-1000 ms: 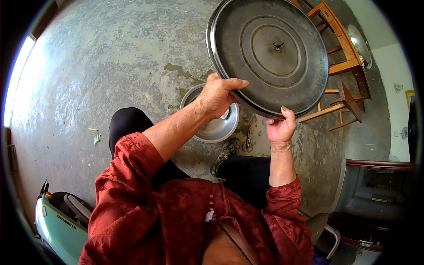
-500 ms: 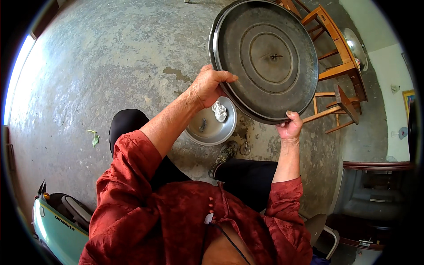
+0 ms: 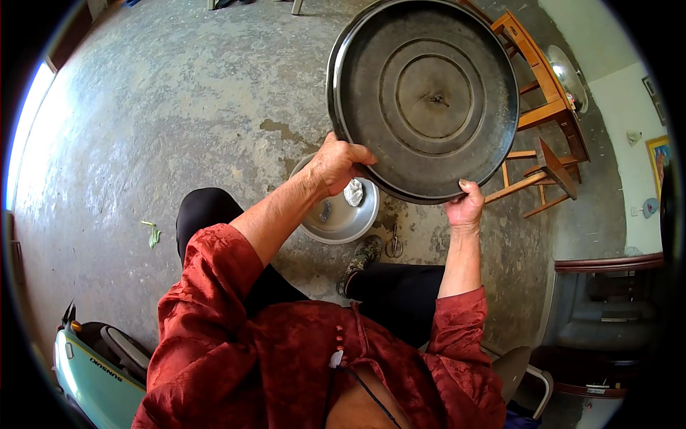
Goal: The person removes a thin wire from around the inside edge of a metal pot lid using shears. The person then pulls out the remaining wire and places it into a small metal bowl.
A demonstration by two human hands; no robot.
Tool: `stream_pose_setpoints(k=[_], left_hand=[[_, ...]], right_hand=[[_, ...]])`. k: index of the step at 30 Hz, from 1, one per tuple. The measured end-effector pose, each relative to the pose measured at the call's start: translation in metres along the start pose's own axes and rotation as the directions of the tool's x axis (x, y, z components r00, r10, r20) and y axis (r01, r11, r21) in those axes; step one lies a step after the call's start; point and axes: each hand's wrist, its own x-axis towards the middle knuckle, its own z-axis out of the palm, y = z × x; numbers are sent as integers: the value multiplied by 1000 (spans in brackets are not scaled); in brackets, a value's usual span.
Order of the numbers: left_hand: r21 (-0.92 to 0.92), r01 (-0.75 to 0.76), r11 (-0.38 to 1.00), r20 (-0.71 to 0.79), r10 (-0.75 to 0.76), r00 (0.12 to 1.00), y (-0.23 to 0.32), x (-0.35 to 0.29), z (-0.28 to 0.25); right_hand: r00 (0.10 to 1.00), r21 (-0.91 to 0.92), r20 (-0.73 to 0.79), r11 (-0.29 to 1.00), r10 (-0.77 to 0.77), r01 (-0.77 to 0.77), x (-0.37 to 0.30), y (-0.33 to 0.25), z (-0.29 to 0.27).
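Disc (image 3: 429, 114) pinched by left hand (image 3: 336, 166) and right hand (image 3: 465, 206) — white bundle (image 3: 354, 192) in basin (image 3: 349, 222) less hidden than earlier

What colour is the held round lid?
The round lid is dark grey, clearest in the head view.

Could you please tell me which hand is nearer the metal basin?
Left: the left hand overlaps the basin in view; the right hand is off to the basin's right.

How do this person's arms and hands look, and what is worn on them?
The sleeves are dark red with a mottled pattern and leave much of both forearms bare. The left hand and right hand have no gloves.
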Motion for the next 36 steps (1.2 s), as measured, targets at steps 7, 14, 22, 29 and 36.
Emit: stream_pose_setpoints(k=[7, 14, 22, 29, 36], left_hand=[[-91, 57, 994, 7, -56, 998, -17, 10, -19], [-267, 157, 951, 22, -157, 987, -33, 19, -31], [-321, 188, 928, 20, -192, 981, -37, 16, -29], [-323, 183, 928, 27, -185, 982, -38, 16, -28], [-312, 213, 926, 12, -220, 975, -41, 19, -35]], right_hand=[[996, 25, -46, 997, -71, 72, -11, -8, 30], [996, 51, 4, 995, -85, 85, -17, -14, 25], [992, -15, 48, 993, -113, 114, -23, -17, 39], [993, -27, 63, 995, -97, 98, -26, -21, 43], [993, -54, 67, 993, -99, 102, -23, -18, 46]])
